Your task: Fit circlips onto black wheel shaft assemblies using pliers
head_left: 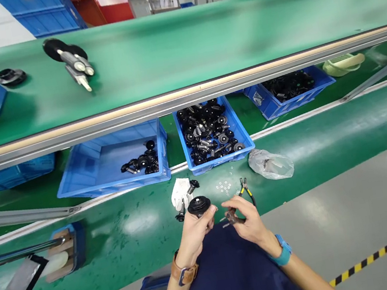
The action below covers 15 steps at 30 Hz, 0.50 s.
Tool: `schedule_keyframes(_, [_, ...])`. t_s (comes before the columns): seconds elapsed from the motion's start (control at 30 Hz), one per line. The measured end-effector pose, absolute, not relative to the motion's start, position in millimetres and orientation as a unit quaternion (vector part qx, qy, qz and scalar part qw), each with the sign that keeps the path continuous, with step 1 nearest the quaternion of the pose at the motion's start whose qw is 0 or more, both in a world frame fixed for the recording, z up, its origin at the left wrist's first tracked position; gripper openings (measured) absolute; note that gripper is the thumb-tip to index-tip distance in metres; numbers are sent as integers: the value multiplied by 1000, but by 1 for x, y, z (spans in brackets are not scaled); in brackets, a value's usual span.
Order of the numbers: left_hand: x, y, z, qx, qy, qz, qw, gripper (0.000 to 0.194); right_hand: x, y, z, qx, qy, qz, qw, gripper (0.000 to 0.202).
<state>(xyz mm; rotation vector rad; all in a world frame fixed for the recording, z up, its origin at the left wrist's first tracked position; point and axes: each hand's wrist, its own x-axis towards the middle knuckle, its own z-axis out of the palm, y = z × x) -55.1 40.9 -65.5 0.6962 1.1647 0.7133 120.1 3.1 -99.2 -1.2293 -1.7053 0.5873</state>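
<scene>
The left hand [196, 229] is closed around a black round part [199, 205]; the fingers are together on its lower body, and the wide disc looks upward above the grip. The right hand [247, 218] is just beside it, on the right, with the fingers bent around a dark hand tool [233, 217]. The thin tips of this tool point to the left hand, near the held part; whether they touch it, I cannot tell.

Just beyond the left grip, a white glove [180, 193] lies on the green bench [129, 246], with one more black part [192, 185] at its right edge. Beyond the right grip are scattered small white rings [225, 188], and close behind this hand lie pliers [245, 187] with yellow and black handles. Farther to the right of them rests a clear plastic bag [275, 165].

Farther forward from both grips stands a blue bin [223, 162] full of similar black parts. To its left, a second blue bin [101, 163] has only a small heap of them, at its right side.
</scene>
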Motion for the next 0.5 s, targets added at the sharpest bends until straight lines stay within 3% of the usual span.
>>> schedule_keyframes(0.27, [-69, 50, -47, 398, 558, 272, 675, 48, 154, 0, -76, -567, -757, 192, 262, 42])
schedule_keyframes(0.5, [-74, 50, -49, 433, 559, 222, 671, 51, 154, 1, -74, -570, -769, 190, 218, 41])
